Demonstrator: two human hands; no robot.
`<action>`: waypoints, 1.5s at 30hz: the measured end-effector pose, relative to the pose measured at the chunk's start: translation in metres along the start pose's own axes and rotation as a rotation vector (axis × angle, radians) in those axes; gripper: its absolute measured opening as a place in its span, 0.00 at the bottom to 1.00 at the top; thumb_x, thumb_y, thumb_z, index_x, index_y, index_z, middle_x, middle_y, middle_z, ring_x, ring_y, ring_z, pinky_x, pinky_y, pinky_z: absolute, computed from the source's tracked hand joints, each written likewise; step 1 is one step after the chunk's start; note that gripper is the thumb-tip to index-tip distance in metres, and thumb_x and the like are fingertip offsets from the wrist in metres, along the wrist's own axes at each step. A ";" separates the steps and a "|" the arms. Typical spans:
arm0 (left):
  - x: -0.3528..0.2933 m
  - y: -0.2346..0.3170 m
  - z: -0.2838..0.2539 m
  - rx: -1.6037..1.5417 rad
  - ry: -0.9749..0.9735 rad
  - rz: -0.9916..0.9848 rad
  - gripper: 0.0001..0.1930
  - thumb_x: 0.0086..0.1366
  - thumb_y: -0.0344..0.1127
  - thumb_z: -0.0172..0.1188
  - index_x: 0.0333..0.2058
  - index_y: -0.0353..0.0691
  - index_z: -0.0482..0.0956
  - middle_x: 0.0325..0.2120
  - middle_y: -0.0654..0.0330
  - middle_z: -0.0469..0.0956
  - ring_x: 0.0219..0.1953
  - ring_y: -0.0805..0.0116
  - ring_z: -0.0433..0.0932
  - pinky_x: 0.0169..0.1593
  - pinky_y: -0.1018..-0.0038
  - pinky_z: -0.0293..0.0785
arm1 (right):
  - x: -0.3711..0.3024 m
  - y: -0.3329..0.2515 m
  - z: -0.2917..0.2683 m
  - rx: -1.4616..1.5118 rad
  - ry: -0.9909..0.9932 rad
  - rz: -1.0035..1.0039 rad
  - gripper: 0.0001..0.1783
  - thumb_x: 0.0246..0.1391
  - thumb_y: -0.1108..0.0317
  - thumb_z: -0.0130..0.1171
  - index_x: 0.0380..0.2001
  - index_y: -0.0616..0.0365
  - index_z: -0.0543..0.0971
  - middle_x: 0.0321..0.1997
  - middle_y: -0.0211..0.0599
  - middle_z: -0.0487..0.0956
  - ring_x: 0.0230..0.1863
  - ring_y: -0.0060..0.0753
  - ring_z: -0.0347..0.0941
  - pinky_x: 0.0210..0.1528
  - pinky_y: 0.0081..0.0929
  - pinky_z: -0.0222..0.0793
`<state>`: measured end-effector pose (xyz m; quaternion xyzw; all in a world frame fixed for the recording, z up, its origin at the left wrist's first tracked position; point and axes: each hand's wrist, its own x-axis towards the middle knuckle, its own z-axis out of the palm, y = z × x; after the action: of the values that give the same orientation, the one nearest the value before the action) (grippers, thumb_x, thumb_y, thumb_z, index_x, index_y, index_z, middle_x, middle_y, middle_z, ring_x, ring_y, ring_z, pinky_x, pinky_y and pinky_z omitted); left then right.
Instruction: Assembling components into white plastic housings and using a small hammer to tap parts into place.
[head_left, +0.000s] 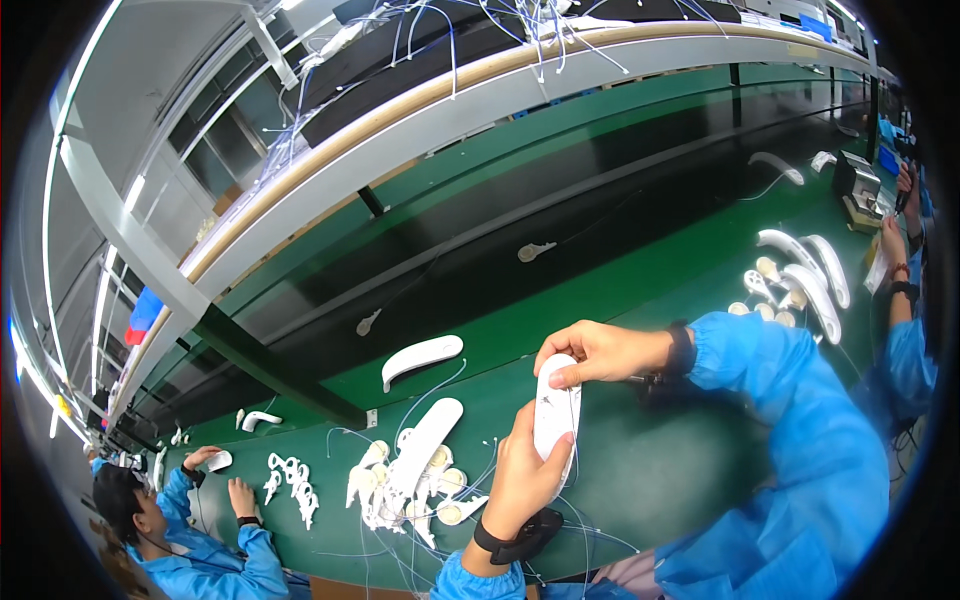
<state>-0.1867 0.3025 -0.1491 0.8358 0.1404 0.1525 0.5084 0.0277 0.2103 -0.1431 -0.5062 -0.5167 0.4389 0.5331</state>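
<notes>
A long white plastic shell point(553, 425) with rounded ends stands nearly upright between my hands, over the green tabletop. My left hand point(527, 462) is wrapped round its lower half, thumb across the face. At its upper end my right hand point(608, 352) pinches the edge between thumb and fingers. Small details inside the shell are too fine to make out. Left of my left hand lies a pile of white parts with cream round discs point(452, 481) and thin wires, a white elongated shell point(430, 440) on top. Farther back rests a curved white shell point(423, 358).
Beyond the table runs a dark conveyor belt point(470, 285) carrying small wired parts point(535, 252). More white shells point(810, 285) lie at right. A green post point(280, 365) and an overhead shelf point(420, 95) with wires frame the bench. Co-workers sit left point(190, 530) and right point(895, 250).
</notes>
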 end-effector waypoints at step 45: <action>0.021 -0.064 0.016 0.674 -0.215 -0.189 0.41 0.59 0.39 0.61 0.71 0.42 0.57 0.40 0.31 0.73 0.36 0.29 0.79 0.44 0.48 0.78 | -0.145 0.051 0.029 -0.652 0.332 0.358 0.15 0.69 0.63 0.50 0.44 0.66 0.73 0.25 0.57 0.78 0.29 0.66 0.76 0.32 0.53 0.70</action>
<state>-0.1668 0.3263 -0.2106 0.9510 0.2052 -0.0389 0.2281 -0.0100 0.0740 -0.2103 -0.7946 -0.4393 0.2506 0.3359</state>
